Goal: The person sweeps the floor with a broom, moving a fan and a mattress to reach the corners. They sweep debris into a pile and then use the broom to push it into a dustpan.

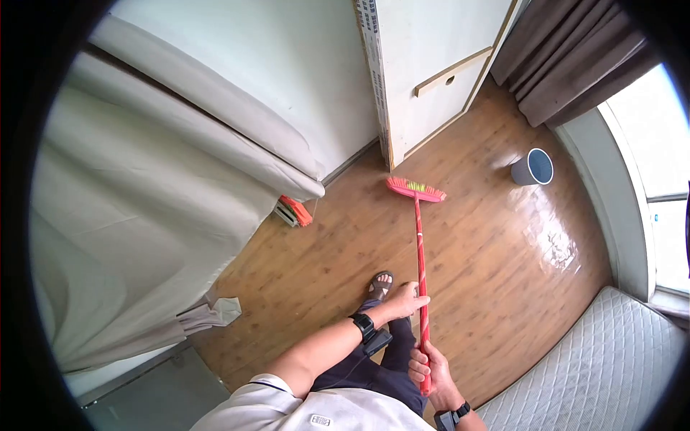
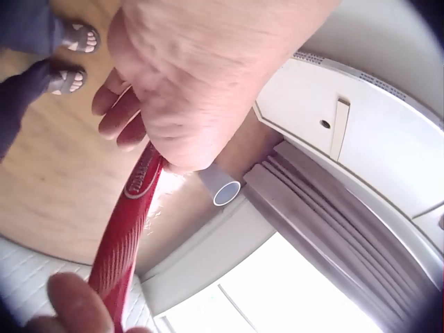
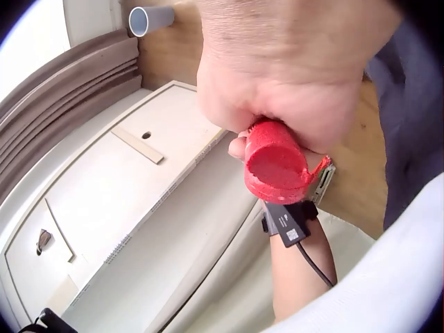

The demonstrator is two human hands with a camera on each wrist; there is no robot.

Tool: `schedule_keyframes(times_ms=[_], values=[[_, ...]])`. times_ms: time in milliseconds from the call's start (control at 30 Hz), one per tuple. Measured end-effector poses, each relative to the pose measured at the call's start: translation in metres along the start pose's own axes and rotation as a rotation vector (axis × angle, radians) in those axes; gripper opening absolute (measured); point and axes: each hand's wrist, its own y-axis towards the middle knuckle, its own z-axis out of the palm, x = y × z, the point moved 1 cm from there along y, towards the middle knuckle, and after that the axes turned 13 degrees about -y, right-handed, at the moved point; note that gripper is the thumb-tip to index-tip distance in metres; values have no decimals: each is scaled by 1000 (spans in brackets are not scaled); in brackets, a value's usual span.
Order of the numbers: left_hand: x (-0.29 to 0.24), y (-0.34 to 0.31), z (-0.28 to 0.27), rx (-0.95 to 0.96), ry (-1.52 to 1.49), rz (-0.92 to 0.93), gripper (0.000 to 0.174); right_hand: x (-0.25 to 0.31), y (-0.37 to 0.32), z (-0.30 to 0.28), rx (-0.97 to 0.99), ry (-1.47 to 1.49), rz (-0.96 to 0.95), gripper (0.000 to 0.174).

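Note:
A broom (image 1: 421,251) with a red handle slants away from me, its pink head with pink and yellow bristles at the floor by the white cabinet. My left hand (image 1: 406,303) grips the handle partway down. Nearer my body, my right hand (image 1: 430,366) holds it close to the top end. In the left wrist view the red handle (image 2: 125,243) runs from under my left hand (image 2: 194,83) toward the right hand's fingers (image 2: 76,302). The red end cap (image 3: 277,163) sticks out of my right hand (image 3: 277,90) in the right wrist view.
A grey-blue bucket (image 1: 532,168) stands on the wooden floor near the window. Left of the broom head, an orange brush-like thing (image 1: 296,211) lies by the draped cloth (image 1: 158,194). A white cabinet (image 1: 438,72) stands ahead, a quilted mattress (image 1: 596,366) at lower right.

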Motion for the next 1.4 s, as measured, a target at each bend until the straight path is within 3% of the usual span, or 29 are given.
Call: schedule_keyframes(times_ms=[67,200,233,267,300,333,433,533,600,633,733,833,933,1000,1067,1133,1200,1333,1400], values=[[-23,-27,11,58,-18,-88,47,-1,-23,-5,-38,-21,55,22],[3,-26,22,183,16,-107,37,1,-48,-21,-111,-337,172,14],[-3,-33,21,139,18,-148,35,7,-67,37,-381,-529,154,11],[-9,-37,20,130,9,-230,37,9,-70,42,-378,-616,203,15],[-22,-47,18,86,-28,-172,40,9,-72,41,-366,-635,217,12],[15,-30,10,68,26,-288,41,12,-67,48,-342,-648,198,12],[-9,-44,-14,-12,-44,-300,38,17,-55,54,-297,-849,206,10],[-24,-33,-47,-99,-140,-260,34,29,-11,44,-248,-864,192,15],[-48,-37,-62,-112,-212,-319,29,38,42,17,-198,-847,164,21],[-37,-26,-69,-186,-163,-286,26,43,65,10,-180,-750,163,23],[-28,-8,-78,-156,-28,-355,31,46,84,-3,-150,-583,219,26],[-28,-16,-44,-114,-26,-428,31,27,65,-43,-223,-631,50,22],[-3,-26,22,-9,65,-451,32,24,-19,-19,-351,-350,103,18],[9,-42,72,94,71,-434,30,23,-73,-25,-419,-404,42,15],[15,-57,119,231,58,-519,27,18,-121,-39,-494,-438,67,14],[25,-70,155,381,-29,-696,26,12,-160,-37,-581,-474,-37,19],[5,-85,178,440,2,-715,21,14,-188,-30,-614,-446,-9,26],[-2,-90,192,175,-177,-528,20,26,-197,-47,-539,-368,12,26],[4,-64,175,86,-186,-407,22,49,-169,-57,-379,-444,73,13]])
